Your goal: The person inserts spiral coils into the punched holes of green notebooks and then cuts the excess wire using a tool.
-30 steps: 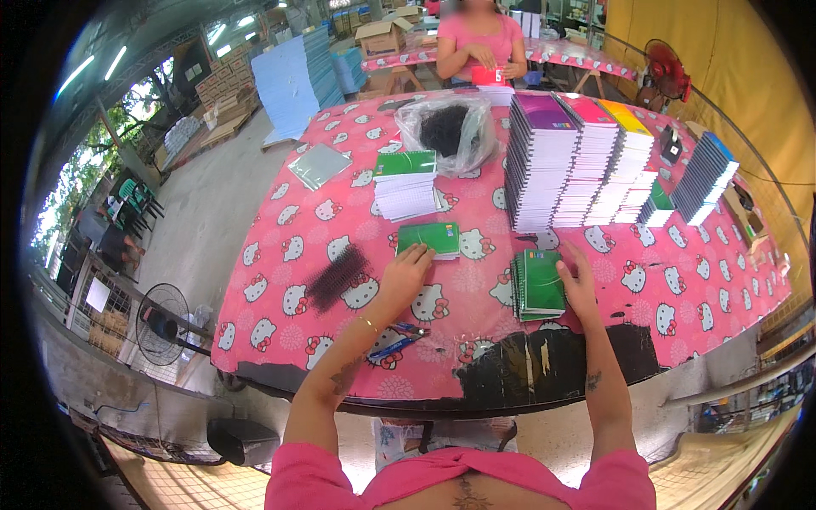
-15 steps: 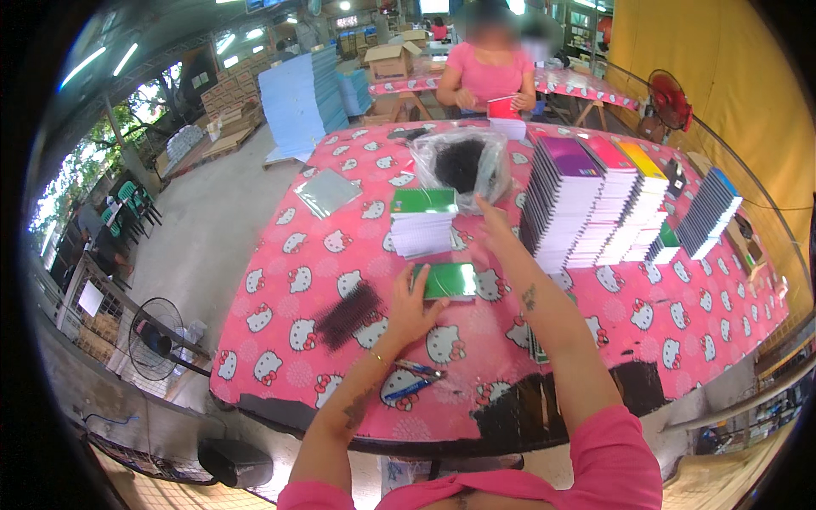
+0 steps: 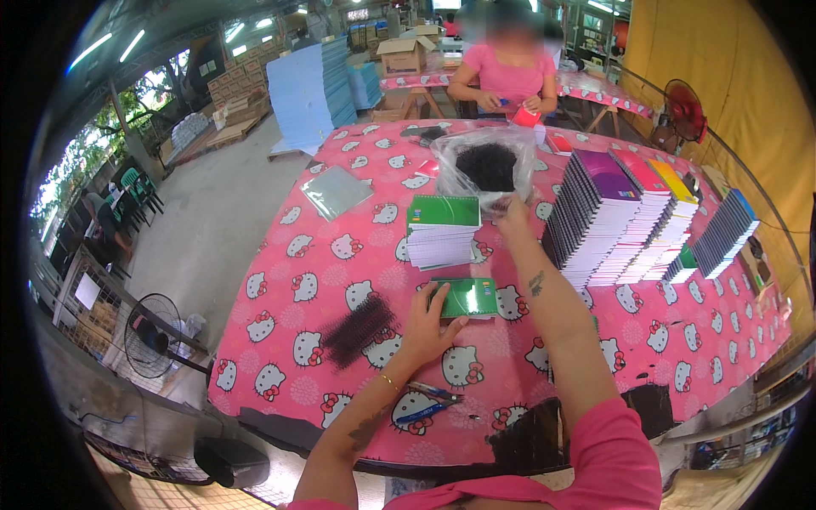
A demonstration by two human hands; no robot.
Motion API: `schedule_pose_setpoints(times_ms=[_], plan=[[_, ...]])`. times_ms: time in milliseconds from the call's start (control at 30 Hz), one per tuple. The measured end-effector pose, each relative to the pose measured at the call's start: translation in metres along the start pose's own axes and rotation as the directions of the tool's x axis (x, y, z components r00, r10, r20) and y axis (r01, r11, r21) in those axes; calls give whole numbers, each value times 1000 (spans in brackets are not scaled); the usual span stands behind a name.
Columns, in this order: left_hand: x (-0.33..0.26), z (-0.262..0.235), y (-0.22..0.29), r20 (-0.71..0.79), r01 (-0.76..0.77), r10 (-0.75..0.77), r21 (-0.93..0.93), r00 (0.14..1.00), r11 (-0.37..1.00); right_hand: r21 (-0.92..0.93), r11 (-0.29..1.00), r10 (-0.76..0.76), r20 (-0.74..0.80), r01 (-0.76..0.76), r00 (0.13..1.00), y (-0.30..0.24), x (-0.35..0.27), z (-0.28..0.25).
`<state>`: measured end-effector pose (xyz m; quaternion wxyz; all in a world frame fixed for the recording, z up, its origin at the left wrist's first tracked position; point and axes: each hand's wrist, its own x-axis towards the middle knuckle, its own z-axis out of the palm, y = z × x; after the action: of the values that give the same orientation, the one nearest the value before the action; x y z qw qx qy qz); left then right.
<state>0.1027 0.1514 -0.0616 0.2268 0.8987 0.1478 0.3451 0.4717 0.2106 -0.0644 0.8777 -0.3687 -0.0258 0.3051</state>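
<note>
A single green-covered notebook [image 3: 472, 297] lies on the pink table in front of me. My left hand [image 3: 429, 330] holds its left end, thumb along the near edge and fingers over the corner. My right hand [image 3: 512, 218] is stretched forward to the near rim of a clear plastic bag [image 3: 450, 163]; its fingers are partly hidden there. Inside the bag is a mass of black binding coils [image 3: 486, 167]. Just beyond the notebook stands a stack of green-covered notebooks [image 3: 442, 242]. More loose black coils [image 3: 359, 330] lie left of my left hand.
Tall stacks of spiral notebooks in purple [image 3: 595, 212], red and yellow stand at the right, with blue ones [image 3: 725, 234] farther over. Pliers [image 3: 433, 391] and a blue-handled tool [image 3: 425, 412] lie near the front edge. A co-worker [image 3: 508, 76] handles something red across the table.
My right hand has moved from just short of the bag to its near rim. My left hand stays on the notebook. The whole view has shifted slightly.
</note>
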Motion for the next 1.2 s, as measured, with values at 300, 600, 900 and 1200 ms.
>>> schedule_pose_setpoints(times_ms=[300,600,900,1200], plan=[[-1,3,-2,-44,5,-6,-30,999,1000,-937,20,-421,309,349,853,-107,2,91],[4,2,-1,-43,-3,1,-52,999,999,-835,533,-237,3,133,972,-125,3,102],[1,2,-3,-35,9,-11,-46,999,999,-688,667,-349,51,286,936,-127,-9,111],[2,1,-2,-44,7,-8,-39,999,999,-521,697,-509,124,492,852,-127,-24,133]])
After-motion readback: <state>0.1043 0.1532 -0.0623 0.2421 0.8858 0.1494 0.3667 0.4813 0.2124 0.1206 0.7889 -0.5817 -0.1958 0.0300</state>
